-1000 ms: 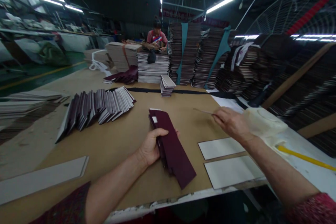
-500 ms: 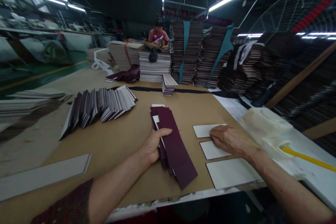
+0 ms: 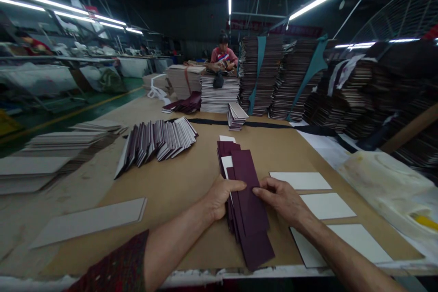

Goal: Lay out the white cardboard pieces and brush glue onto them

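Your left grip was closed around the edge of a loose stack of long maroon strips, with the thumb lying across the top. Your right grip pinched the same stack from the other side. The strips were matte, stiff card, slightly splayed, and lay on the kraft-paper desk directly in front of you. Three white-faced rectangular boards lay in a staggered line just beside your right hand. Farther along the desk sat a fanned, overlapping row of thin boards. A long grey board lay flat on your left.
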Demonstrator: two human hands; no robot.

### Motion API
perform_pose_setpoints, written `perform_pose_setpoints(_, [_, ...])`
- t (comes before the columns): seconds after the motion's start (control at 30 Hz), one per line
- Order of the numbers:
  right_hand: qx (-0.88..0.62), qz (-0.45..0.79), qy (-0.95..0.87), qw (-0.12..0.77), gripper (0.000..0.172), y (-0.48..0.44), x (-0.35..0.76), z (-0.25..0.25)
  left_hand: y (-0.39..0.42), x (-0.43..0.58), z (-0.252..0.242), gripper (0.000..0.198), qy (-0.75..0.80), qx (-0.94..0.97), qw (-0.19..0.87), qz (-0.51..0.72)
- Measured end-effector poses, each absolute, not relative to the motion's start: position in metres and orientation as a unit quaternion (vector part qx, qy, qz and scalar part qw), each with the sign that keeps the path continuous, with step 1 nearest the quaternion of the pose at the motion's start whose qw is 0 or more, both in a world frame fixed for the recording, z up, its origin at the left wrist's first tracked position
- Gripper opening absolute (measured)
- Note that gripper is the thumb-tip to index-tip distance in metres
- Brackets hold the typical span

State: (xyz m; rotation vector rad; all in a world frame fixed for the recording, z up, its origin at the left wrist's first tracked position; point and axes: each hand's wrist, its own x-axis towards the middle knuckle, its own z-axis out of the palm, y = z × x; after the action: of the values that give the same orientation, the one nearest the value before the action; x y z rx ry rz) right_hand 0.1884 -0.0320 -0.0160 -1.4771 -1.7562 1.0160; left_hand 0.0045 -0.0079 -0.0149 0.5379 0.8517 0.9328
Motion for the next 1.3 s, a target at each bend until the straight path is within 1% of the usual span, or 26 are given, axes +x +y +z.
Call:
perform_pose_setpoints(0.07, [-0.573,0.357,-0.662,0.325,0.034,-0.029,0.194,-0.011,-0.007,0.004,-0.014,0.029,0.389,0.235,0.79,0.411])
perform_pose_setpoints(0.13, [-0.59,0.304,-0.664,0.344,0.039,-0.02,0.21,0.0,-0.006,0.004,-0.013,0.023,0.387,0.22,0.806,0.39])
perform_pose_setpoints(0.2, [-0.616,0.217,-0.666,0.361,0.041,-0.004,0.235,0.014,-0.004,0.002,-0.014,0.019,0.389,0.203,0.815,0.379])
perform_pose_setpoints(0.27, [-0.643,0.112,-0.671,0.353,0.037,0.016,0.266,0.024,-0.001,0.0,-0.014,0.02,0.389,0.19,0.819,0.377])
perform_pose_setpoints(0.33, [-0.65,0.037,-0.695,0.305,0.026,0.035,0.293,0.026,0.001,-0.002,-0.013,0.022,0.385,0.184,0.821,0.379])
perform_pose_setpoints(0.4, [-0.637,0.002,-0.736,0.231,0.019,0.047,0.313,0.02,0.003,-0.004,-0.011,0.025,0.378,0.184,0.824,0.379])
perform_pose_setpoints(0.5, [-0.61,-0.009,-0.783,0.12,0.018,0.054,0.326,0.003,0.002,-0.004,-0.008,0.028,0.376,0.192,0.827,0.371])
perform_pose_setpoints(0.57, [-0.603,-0.01,-0.795,0.069,0.018,0.054,0.329,-0.007,0.002,-0.002,-0.009,0.026,0.383,0.2,0.824,0.367])
perform_pose_setpoints(0.67, [-0.606,-0.001,-0.795,0.032,0.017,0.052,0.331,-0.01,0.002,0.0,-0.012,0.024,0.395,0.213,0.813,0.372])
perform_pose_setpoints(0.77, [-0.609,0.032,-0.792,0.036,0.015,0.049,0.328,-0.003,0.002,0.002,-0.016,0.027,0.399,0.225,0.801,0.386])
perform_pose_setpoints(0.87, [-0.602,0.092,-0.788,0.089,0.013,0.038,0.309,0.006,0.002,0.001,-0.017,0.032,0.4,0.233,0.783,0.414])
perform_pose_setpoints(0.9, [-0.598,0.119,-0.784,0.116,0.015,0.033,0.298,0.007,0.001,0.001,-0.017,0.033,0.401,0.235,0.777,0.424])
perform_pose_setpoints(1.0, [-0.569,0.239,-0.765,0.187,0.032,0.012,0.256,0.004,-0.001,0.001,-0.016,0.035,0.404,0.24,0.764,0.442])
perform_pose_setpoints(1.07, [-0.54,0.33,-0.746,0.208,0.041,-0.003,0.226,-0.003,-0.002,0.003,-0.016,0.032,0.408,0.242,0.757,0.448])
perform_pose_setpoints(1.13, [-0.524,0.397,-0.72,0.223,0.044,-0.014,0.203,-0.01,-0.003,0.004,-0.016,0.029,0.412,0.241,0.754,0.452])
perform_pose_setpoints(1.2, [-0.527,0.428,-0.692,0.247,0.043,-0.018,0.192,-0.013,-0.003,0.004,-0.017,0.027,0.411,0.234,0.757,0.45])
perform_pose_setpoints(1.3, [-0.553,0.404,-0.661,0.306,0.043,-0.008,0.205,-0.002,-0.001,0.003,-0.016,0.025,0.4,0.211,0.776,0.439])
